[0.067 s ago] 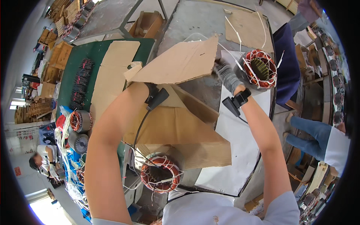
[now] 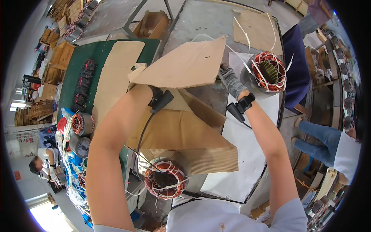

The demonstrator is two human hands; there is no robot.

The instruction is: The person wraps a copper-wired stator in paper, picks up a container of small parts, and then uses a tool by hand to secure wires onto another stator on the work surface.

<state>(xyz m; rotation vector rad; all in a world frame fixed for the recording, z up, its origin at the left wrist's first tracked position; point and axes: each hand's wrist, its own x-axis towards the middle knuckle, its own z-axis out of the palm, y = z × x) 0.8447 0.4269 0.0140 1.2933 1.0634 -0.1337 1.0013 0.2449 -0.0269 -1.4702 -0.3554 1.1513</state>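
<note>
A flat, irregular piece of cardboard [image 2: 183, 63] is raised over the workbench, tilted toward me. My right hand [image 2: 230, 80], in a grey knitted glove, grips its right edge with closed fingers. Behind the lower left part of that piece is my left hand [image 2: 155, 93]; only its wrist and dark cuff show, and its fingers are hidden. Below lies a folded brown cardboard sheet [image 2: 177, 129]. To the right of my right hand stands a motor stator [image 2: 269, 73] with copper windings and white lacing. Another stator [image 2: 165, 179] sits close to my body.
White paper [image 2: 235, 170] covers part of the bench. On the left, a green mat [image 2: 73, 83] carries a cardboard strip [image 2: 110, 79] and a dark wire bundle [image 2: 84, 85]. Smaller stators [image 2: 83, 123] and loose wires crowd the left edge. Two people stand at the right, another at the left.
My right hand has come slightly down and to the left along the cardboard's right edge. The raised cardboard has shifted and tilted a little.
</note>
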